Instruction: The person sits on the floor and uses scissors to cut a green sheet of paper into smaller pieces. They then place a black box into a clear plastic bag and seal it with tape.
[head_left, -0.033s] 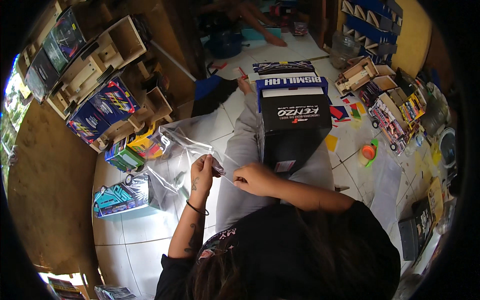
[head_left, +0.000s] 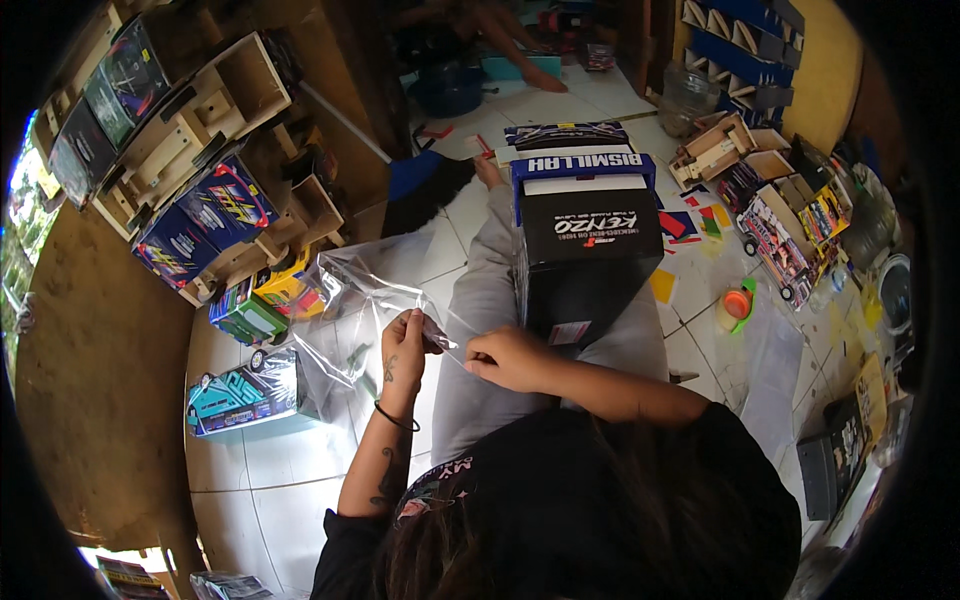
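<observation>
Between the fingers of my left hand (head_left: 403, 340) is gathered a clear plastic sheet (head_left: 345, 340), whose crumpled edge sticks out past the fingertips. The rest of the sheet spreads left over the floor. My right hand (head_left: 508, 360) is closed with its fingertips at a strand of that edge; the curled fingers hide the exact grip. Beyond both hands, a black box-bodied toy truck (head_left: 590, 240) with a blue and white front rests on my lap between my grey-trousered legs. Neither hand touches the truck.
A teal toy truck (head_left: 245, 393) lies on the tiled floor (head_left: 290, 500) at left. Wooden truck bodies (head_left: 235, 90) are stacked by the left wall. A broom (head_left: 425, 185) lies ahead. Coloured scraps (head_left: 690, 225), an orange and green tape roll (head_left: 738, 303) and more toy trucks (head_left: 775, 245) are at right.
</observation>
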